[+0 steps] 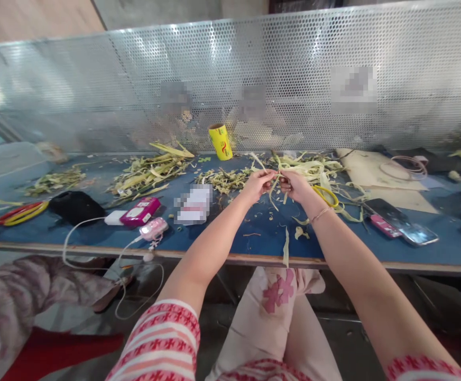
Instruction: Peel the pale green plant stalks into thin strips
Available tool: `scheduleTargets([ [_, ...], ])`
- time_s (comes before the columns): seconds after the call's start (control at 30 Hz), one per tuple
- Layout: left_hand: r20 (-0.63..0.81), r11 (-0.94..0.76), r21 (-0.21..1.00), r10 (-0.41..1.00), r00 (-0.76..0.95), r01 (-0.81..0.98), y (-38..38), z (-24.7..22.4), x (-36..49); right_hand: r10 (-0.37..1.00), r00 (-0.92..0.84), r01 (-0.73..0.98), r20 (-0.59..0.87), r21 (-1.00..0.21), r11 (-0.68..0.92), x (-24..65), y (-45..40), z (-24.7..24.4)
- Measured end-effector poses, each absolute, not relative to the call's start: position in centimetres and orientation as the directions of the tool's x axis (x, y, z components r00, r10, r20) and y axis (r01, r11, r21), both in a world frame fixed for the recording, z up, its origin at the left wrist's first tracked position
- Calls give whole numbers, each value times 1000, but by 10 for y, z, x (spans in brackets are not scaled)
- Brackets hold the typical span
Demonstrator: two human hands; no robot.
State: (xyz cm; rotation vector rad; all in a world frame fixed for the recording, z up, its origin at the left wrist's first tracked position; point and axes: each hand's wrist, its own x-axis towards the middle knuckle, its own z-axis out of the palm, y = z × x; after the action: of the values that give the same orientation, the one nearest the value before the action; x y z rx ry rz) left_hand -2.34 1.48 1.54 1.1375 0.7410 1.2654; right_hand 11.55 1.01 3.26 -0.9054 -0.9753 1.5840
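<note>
Over the blue table [256, 247], the left hand [261, 184] pinches a pale plant strip [258, 162] slanting up and leftward past its fingertips, nearest this hand, while the right hand [293, 185] pinches close beside, seemingly on the same strip.

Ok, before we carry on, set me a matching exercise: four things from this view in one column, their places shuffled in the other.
Things
1. Pale plant strip
2. Yellow printed cylinder
3. Black bundle
4. Bright-screened smartphone

Places
A. Just left of the magenta box
B. Beside a pink item, near the front edge of the blue table
C. Held where the left hand and right hand meet
D. Standing slightly tilted before the perforated metal screen

Pairs: 1-C, 2-D, 3-A, 4-B
</note>
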Motion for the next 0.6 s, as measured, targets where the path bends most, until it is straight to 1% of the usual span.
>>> scheduleTargets([
  [0.1,213,-193,952,975,63,-238,15,14,-21,977,-206,-375,-58,-917,-134,115,10,31],
  [0.17,241,-235,957,970,15,-170,17,13,-22,977,-209,-381,-31,-918,-110,114,10,30],
  [0.2,256,-255,960,967,-5,-117,18,13,-23,979,-205,-378,-17,-921,-96,113,10,29],
  [0.27,286,-284,958,957,-52,46,19,13,-26,981,-193,-352,5,-934,-64,112,8,28],
  [0.33,316,-300,941,944,-96,155,19,14,-28,980,-192,-325,46,-946,-20,111,6,27],
  [0.4,355,-323,914,930,-95,245,17,15,-29,978,-184,-302,92,-953,33,110,5,24],
  [0.5,448,-378,818,892,-67,434,14,17,-30,971,-183,-266,154,-959,101,108,8,19],
  [0.6,485,-394,767,873,-55,506,12,18,-30,972,-173,-243,158,-963,114,106,12,15],
])
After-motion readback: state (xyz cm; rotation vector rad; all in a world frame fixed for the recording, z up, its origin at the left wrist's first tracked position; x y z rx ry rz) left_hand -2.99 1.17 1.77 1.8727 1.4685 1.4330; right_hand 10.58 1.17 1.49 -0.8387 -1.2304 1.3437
